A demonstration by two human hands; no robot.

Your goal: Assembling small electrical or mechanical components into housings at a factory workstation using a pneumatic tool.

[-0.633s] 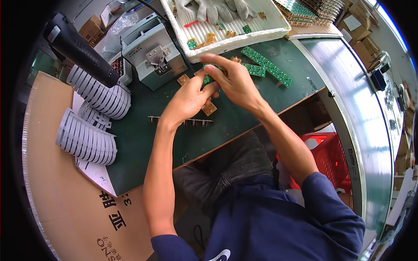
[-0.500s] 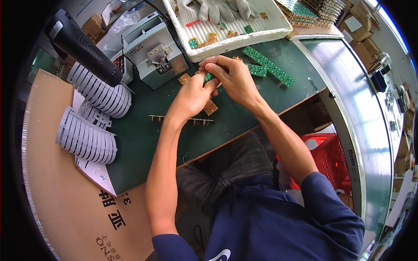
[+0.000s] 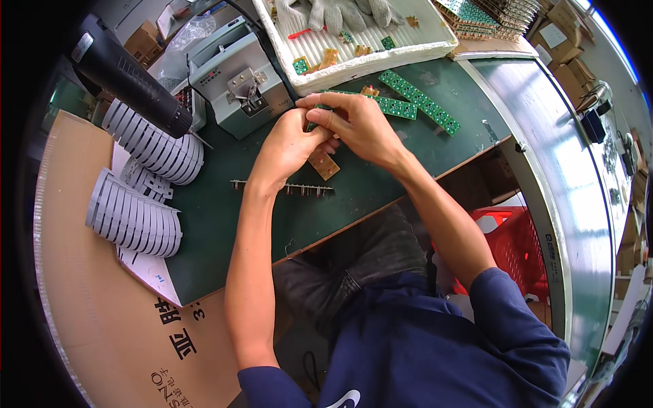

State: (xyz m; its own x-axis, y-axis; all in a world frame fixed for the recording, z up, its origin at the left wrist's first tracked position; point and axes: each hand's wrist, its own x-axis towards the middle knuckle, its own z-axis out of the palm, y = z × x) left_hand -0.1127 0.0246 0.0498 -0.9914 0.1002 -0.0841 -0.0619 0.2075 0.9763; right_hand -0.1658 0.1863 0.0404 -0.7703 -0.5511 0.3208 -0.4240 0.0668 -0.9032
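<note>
My left hand (image 3: 287, 148) and my right hand (image 3: 362, 128) meet over the green tabletop, just in front of a grey bench machine. Their fingers are closed together around a small green circuit board (image 3: 315, 117), mostly covered by the fingers. Beneath them a brown circuit board piece (image 3: 324, 164) lies on the table. Closer to me, a thin circuit board strip with pins (image 3: 299, 188) passes beside my left wrist. Right of my right hand lie a long green circuit board strip (image 3: 420, 102) and a shorter green strip (image 3: 396, 108).
The grey machine (image 3: 241, 85) stands left of a white foam tray (image 3: 354, 71) with gloves and board pieces. A black cylindrical tool (image 3: 129, 78) leans in over stacked curved white strips (image 3: 136, 214). Stacked boards (image 3: 469, 20) sit at the far right. A red plastic crate (image 3: 520, 255) is below the table.
Both hands have shifted slightly left, toward the machine, with the green board. My left hand now hides a brown piece that showed by the machine, and less of the held board shows.
</note>
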